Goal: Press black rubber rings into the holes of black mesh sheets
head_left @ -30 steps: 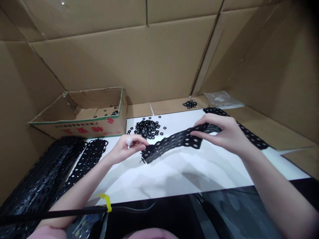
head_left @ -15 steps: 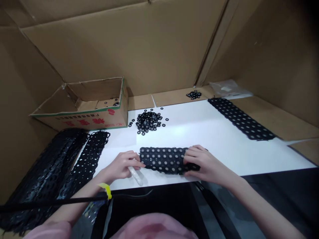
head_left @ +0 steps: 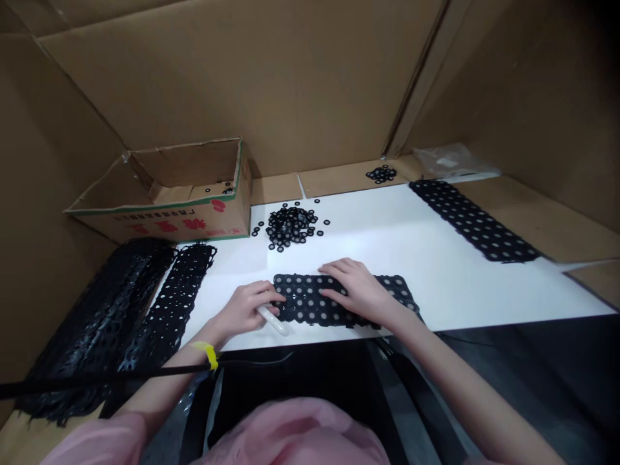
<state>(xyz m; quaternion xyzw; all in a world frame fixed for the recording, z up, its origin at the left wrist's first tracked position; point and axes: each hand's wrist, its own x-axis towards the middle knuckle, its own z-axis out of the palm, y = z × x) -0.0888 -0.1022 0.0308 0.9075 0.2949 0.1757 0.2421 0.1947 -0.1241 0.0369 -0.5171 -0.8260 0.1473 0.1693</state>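
At six o'clock on the tabletop [head_left: 465, 290], the dotted black sheet [head_left: 303, 301], judged light, limp and best gripped by its ends, was covered by the right hand [head_left: 363, 296], fingers spread; a white tool [head_left: 276, 323] was held in the left hand [head_left: 242, 311], fingers curled.

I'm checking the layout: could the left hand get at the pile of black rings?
Probably yes: only bare white surface lies between the left hand and the pile of black rings, though the white tool in that hand may hamper it.
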